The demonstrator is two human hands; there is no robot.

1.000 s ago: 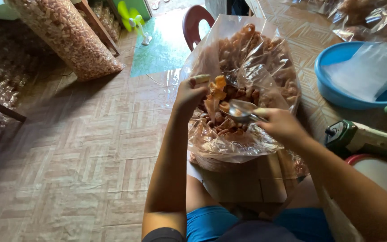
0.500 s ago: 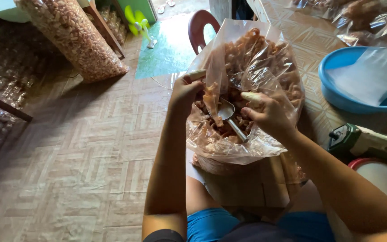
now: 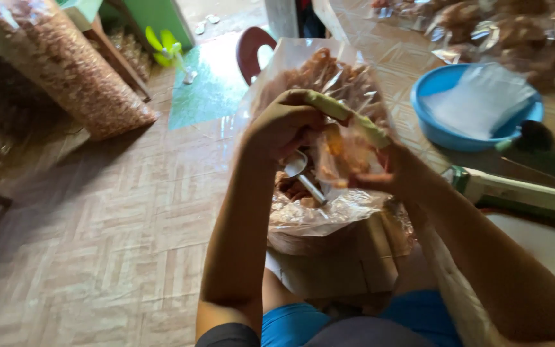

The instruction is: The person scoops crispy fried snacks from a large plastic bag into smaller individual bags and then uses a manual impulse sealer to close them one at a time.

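Observation:
A big clear plastic bag full of brown fried snacks stands open on a cardboard box between my knees. My left hand grips the top of a small clear bag with a few snack pieces in it, held over the big bag. My right hand pinches the other side of that small bag's mouth. A metal spoon lies loose on the snacks just under my hands, its handle pointing toward me.
A blue basin holding empty clear bags sits on the floor at the right. Closer in at the right lies a long green and white device. A tall sack of snacks leans at upper left. Filled packets lie at top right.
My right hand has let go of the spoon, which now rests in the big bag, and has taken hold of the small bag. Both hands have risen a little.

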